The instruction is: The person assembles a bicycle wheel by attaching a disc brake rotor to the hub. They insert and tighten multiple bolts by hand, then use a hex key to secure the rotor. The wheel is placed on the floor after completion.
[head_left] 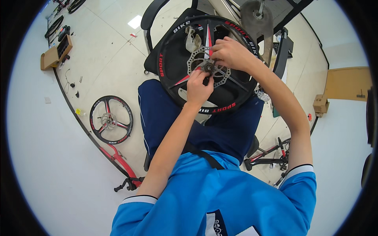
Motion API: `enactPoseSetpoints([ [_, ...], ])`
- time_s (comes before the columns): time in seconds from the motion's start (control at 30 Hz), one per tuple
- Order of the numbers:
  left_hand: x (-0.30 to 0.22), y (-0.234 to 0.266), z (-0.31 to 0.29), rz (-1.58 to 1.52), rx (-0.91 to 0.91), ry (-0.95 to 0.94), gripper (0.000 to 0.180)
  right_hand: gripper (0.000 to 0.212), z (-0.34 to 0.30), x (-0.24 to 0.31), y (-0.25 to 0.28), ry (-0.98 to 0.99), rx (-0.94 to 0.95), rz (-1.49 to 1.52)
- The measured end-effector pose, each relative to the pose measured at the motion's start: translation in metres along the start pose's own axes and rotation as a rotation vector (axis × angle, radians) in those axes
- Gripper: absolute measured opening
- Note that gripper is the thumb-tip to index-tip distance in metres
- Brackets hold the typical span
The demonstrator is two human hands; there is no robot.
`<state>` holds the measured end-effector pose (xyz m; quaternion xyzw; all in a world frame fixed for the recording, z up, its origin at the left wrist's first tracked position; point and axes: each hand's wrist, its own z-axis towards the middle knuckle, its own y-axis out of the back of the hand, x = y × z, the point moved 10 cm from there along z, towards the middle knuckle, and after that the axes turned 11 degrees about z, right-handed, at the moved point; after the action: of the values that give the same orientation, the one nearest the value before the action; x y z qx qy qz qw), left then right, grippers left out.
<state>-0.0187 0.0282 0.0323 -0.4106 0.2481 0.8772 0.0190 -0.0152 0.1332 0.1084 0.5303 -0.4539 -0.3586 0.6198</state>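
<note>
A black bicycle wheel (pixel 167 84) with red and white three-spoke markings lies flat across my knees and a black chair seat. At its middle a silver disc brake rotor (pixel 192 63) surrounds the hub axle (pixel 208 67). My left hand (pixel 199 88) is closed, thumb and fingers bent at the near side of the axle. From the right, my right hand (pixel 231 54) reaches over the rotor, its fingertips pinched together just above the axle. Whatever small part the fingers of either hand grip is hidden. A crumpled whitish wrapping (pixel 193 40) shows in an opening of the wheel.
A black chair (pixel 151 63) with an armrest stands under the wheel's far side. Another three-spoke wheel (pixel 131 122) lies on the floor at left, near a red bicycle frame (pixel 123 162). A dark folding frame (pixel 271 161) is at right. An open cardboard box (pixel 50 58) sits far left.
</note>
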Motion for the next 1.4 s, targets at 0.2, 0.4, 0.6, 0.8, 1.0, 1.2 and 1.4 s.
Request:
enactPoseSetpoints([
  [0.2, -0.001, -0.004, 0.003, -0.001, 0.065, 0.006, 0.009, 0.025, -0.022, -0.009, 0.005, -0.047, -0.072, -0.001],
  [0.4, -0.002, -0.007, 0.003, -0.01, 0.142, -0.065, 0.01, 0.02, -0.101, 0.017, -0.008, -0.371, -0.61, 0.077],
  [0.6, -0.002, -0.01, 0.002, 0.048, 0.189, -0.124, 0.01, 0.019, -0.121, 0.019, -0.032, -0.539, -0.76, 0.18],
  [0.8, -0.019, 0.005, 0.008, 0.042, 0.066, -0.151, 0.011, 0.017, -0.107, 0.018, 0.011, -0.397, -0.685, 0.184],
  [1.0, -0.025, -0.003, 0.013, 0.155, 0.037, -0.099, 0.01, 0.019, -0.099, 0.0, 0.023, -0.337, -0.604, 0.112],
  [1.2, -0.017, -0.009, 0.003, 0.197, -0.012, -0.029, 0.011, 0.021, -0.078, -0.009, 0.022, -0.247, -0.467, 0.053],
  [1.4, -0.011, -0.015, 0.001, 0.141, -0.031, 0.058, 0.01, 0.024, -0.055, -0.021, 0.025, -0.154, -0.352, 0.012],
])
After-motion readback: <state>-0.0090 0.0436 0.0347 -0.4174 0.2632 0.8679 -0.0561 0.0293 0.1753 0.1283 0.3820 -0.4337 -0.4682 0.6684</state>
